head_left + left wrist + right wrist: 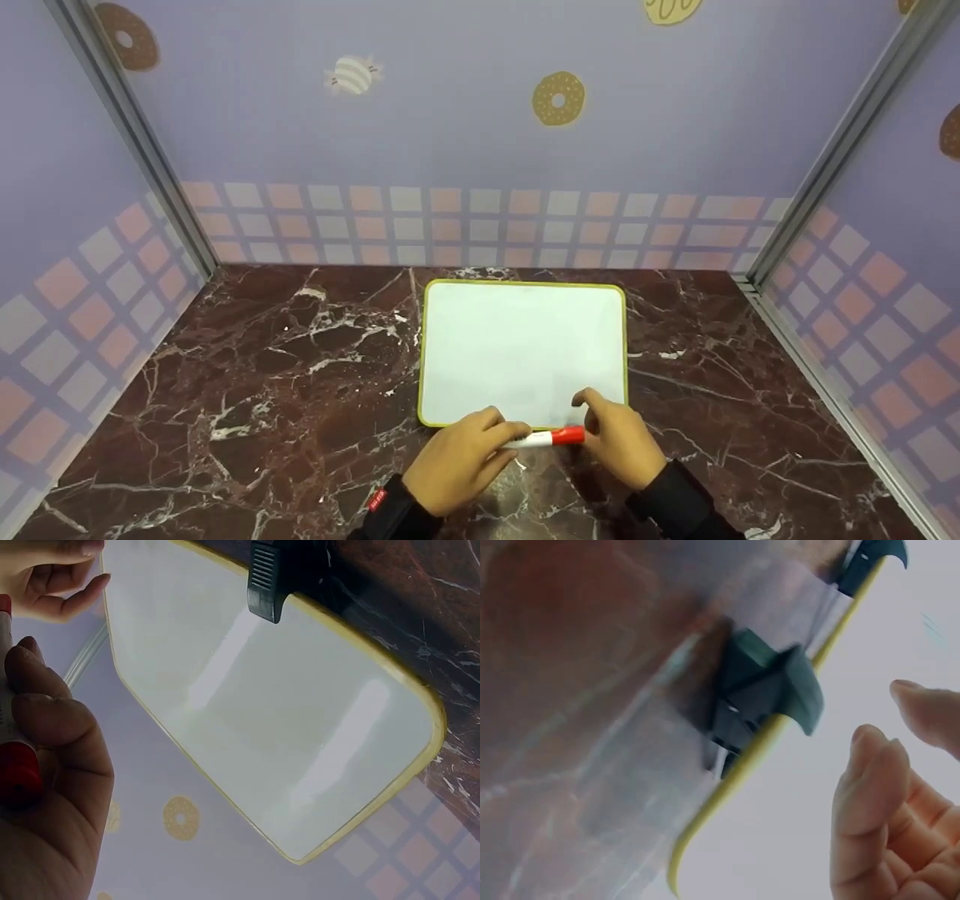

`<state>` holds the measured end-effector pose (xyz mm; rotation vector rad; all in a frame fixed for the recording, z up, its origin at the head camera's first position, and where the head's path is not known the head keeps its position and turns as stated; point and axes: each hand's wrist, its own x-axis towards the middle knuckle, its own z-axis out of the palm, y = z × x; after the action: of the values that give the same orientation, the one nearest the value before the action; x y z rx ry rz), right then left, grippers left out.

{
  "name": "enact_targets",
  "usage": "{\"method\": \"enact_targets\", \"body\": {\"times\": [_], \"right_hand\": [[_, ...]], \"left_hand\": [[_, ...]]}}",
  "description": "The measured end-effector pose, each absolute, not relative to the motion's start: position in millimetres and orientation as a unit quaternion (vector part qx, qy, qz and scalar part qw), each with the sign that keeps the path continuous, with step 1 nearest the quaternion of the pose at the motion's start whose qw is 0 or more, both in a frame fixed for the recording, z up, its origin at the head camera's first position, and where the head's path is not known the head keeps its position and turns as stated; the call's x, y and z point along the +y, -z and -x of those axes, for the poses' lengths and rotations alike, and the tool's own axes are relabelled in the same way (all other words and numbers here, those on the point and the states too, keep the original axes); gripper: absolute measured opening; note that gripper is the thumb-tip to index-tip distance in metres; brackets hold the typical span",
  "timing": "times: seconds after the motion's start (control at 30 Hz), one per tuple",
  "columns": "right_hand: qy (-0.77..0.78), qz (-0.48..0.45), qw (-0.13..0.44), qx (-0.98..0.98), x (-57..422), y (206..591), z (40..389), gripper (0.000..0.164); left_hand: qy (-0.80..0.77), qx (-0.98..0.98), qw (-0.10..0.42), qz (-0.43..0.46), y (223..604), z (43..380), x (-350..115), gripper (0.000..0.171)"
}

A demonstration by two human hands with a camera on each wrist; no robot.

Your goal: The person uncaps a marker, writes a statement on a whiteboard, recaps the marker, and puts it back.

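My left hand (465, 457) grips a white marker (531, 440) with a red cap (568, 435) pointing right. In the left wrist view the marker's red rear end (19, 772) shows beside the curled fingers. Close to the cap is my right hand (621, 442), its fingers loosely bent. The right wrist view shows nothing between its thumb (930, 716) and fingers (870, 795). Just beyond both hands stands a whiteboard (517, 352) with a yellow frame, its surface without visible writing.
Dark clips (799, 690) hook over the board's near edge; one clip (266, 581) also shows in the left wrist view. Beneath lies a dark red marbled tabletop (300, 375). Purple patterned walls (450, 112) with metal corner posts enclose its back and sides.
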<state>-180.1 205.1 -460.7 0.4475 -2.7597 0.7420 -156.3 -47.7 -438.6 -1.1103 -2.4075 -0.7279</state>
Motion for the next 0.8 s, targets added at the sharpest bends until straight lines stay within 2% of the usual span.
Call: {"method": "enact_targets", "body": {"times": [0.17,0.47,0.8], "right_hand": [[-0.305,-0.149,0.137,-0.931,205,446,180,0.023],[-0.362,-0.182,0.215,-0.889,200,435,179,0.015],[-0.392,-0.206,0.218,-0.87,185,442,182,0.016]], "left_hand": [[0.256,-0.86,0.198,0.394,438,156,-50,0.024],[0.265,-0.859,0.201,0.39,435,156,-54,0.025],[0.307,-0.866,0.166,0.358,430,158,-53,0.028]]}}
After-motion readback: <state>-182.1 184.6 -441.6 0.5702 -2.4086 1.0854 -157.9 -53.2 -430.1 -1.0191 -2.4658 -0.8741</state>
